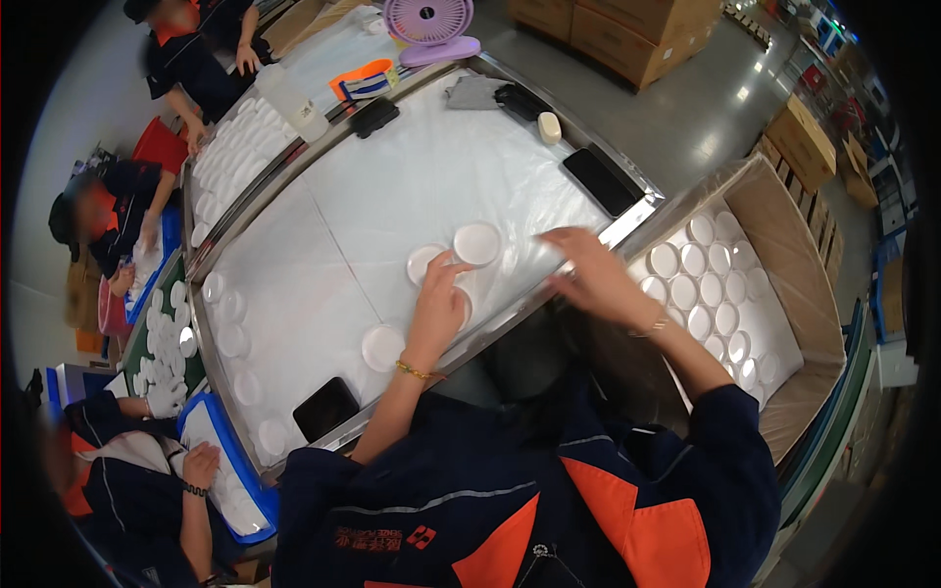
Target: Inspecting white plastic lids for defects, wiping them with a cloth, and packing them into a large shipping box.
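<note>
The left hand (438,302) lies on the white-covered table (323,294), its fingers spread over a small white lid (425,263). It touches the lid from above and does not seem to grasp it. A second lid (477,242) sits just beside the fingertips, and one more (381,347) lies near the wrist, so all stay within easy reach. The right hand (591,277) is blurred at the table edge; whether it holds anything I cannot tell. To its right stands an open cardboard box (784,235) with many white lids in neat rows. A black phone (325,409) lies at the near table edge.
</note>
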A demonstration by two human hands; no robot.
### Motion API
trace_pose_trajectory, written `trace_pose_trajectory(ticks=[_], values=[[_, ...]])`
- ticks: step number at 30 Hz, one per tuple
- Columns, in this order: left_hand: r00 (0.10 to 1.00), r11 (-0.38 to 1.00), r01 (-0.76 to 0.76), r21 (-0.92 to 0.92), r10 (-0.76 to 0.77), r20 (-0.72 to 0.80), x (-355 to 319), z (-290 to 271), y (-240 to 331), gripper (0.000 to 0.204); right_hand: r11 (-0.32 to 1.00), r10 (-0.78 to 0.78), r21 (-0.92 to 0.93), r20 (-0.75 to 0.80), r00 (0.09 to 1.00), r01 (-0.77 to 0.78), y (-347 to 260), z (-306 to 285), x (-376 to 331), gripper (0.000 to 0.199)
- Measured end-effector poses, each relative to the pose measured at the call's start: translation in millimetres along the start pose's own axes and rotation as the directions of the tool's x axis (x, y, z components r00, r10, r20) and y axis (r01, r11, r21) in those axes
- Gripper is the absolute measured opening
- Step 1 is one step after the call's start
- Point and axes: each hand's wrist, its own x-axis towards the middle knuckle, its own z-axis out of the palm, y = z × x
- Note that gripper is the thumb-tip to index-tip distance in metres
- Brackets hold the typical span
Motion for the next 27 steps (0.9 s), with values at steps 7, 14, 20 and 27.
trace_pose_trajectory(ticks=[7, 14, 20, 27], values=[[0.985, 0.894, 0.151, 0.421, -0.103, -0.135, -69.3, -38.5, -17.6, 0.051, 0.949, -0.065, -0.298, 0.145, 0.987, 0.106, -27.4, 102.9, 73.5, 0.071], [0.963, 0.951, 0.192, 0.244, -0.135, -0.231, -111.6, -95.1, -71.6, 0.055, 0.950, -0.172, -0.221, 0.218, 0.961, 0.221, -54.9, 140.9, 79.8, 0.055], [0.922, 0.649, 0.362, 0.669, -0.147, -0.357, -104.4, -130.8, -119.5, 0.060, 0.961, -0.046, -0.245, 0.314, 0.948, 0.128, -71.0, 149.4, 81.7, 0.042], [0.572, 0.352, 0.815, 0.460, -0.357, -0.739, -111.0, -208.5, -210.4, 0.064, 0.980, -0.016, -0.186, 0.268, 0.963, 0.068, -60.2, 149.4, 69.9, 0.031]])
